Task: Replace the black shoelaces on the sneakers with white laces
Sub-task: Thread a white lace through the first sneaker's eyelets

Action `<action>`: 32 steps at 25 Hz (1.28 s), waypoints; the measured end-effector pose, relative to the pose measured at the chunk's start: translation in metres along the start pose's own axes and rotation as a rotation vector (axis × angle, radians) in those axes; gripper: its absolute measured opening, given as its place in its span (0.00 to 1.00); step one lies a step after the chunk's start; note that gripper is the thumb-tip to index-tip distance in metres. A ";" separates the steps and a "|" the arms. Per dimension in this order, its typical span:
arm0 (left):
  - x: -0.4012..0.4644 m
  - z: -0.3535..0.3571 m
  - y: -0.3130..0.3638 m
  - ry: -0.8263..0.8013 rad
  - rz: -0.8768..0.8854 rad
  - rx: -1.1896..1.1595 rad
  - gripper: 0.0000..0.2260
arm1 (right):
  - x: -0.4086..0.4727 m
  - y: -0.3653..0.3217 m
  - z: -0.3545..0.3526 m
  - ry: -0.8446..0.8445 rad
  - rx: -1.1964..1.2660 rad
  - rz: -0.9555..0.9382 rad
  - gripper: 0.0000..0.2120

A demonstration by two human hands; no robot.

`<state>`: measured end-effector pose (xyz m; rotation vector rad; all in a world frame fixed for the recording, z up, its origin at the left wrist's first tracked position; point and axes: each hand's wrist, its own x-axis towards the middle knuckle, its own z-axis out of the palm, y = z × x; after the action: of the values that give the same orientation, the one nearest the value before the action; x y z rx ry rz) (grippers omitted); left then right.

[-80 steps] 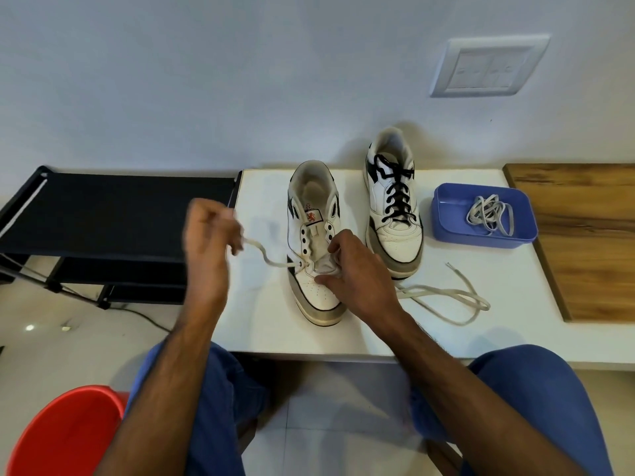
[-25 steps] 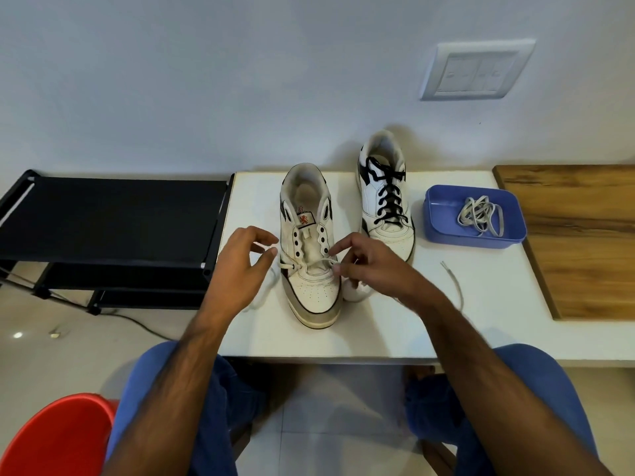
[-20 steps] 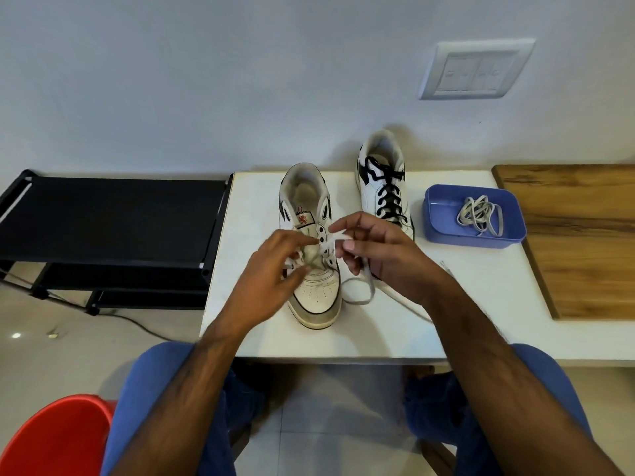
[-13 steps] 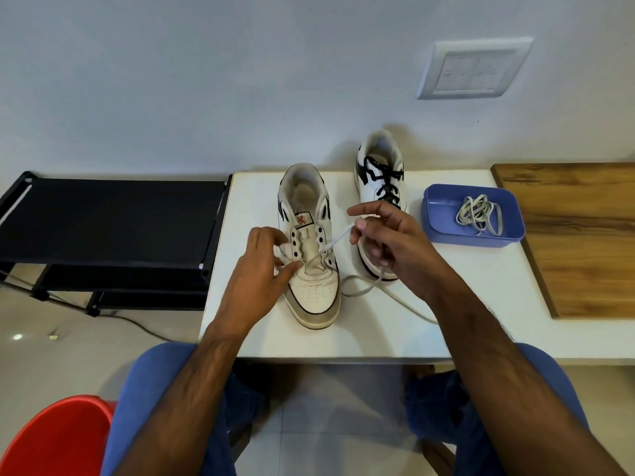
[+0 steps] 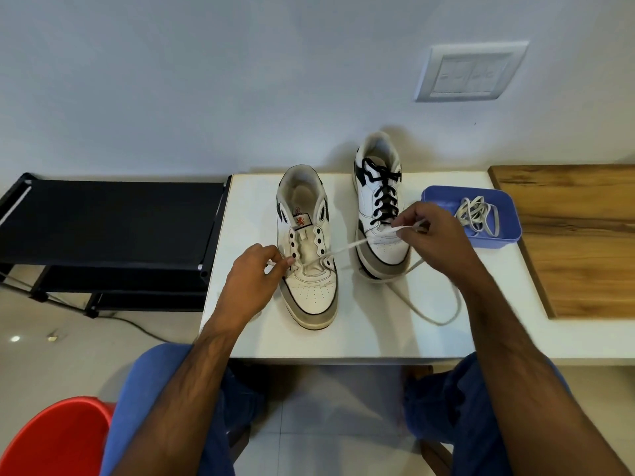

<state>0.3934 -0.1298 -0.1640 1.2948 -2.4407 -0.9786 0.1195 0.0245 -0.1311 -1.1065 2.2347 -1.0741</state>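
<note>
On sneaker tongue: red lion logo label.

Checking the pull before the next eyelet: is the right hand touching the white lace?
Touching. The head view shows the right hand pinching the white lace between thumb and fingers, the lace running taut from the near sneaker.

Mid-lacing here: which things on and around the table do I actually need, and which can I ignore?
Needed: near sneaker, white lace pinched by right hand, left hand at its eyelets; far sneaker with black laces; spare lace in blue tray.

Ignore: wooden board, black rack, red bucket, wall switch.
</note>
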 end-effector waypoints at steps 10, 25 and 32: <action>0.000 -0.002 -0.004 -0.047 0.046 -0.071 0.09 | -0.009 -0.007 0.008 -0.084 0.050 -0.014 0.03; -0.022 -0.056 0.019 0.347 0.293 -0.954 0.10 | -0.033 -0.040 0.104 -0.256 -0.230 -0.195 0.33; -0.013 -0.010 0.012 0.171 0.165 0.005 0.10 | -0.025 -0.023 0.082 -0.396 0.105 -0.029 0.18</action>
<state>0.3978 -0.1188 -0.1471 1.1078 -2.3753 -0.7860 0.1988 -0.0019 -0.1621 -1.1910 1.8383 -0.8815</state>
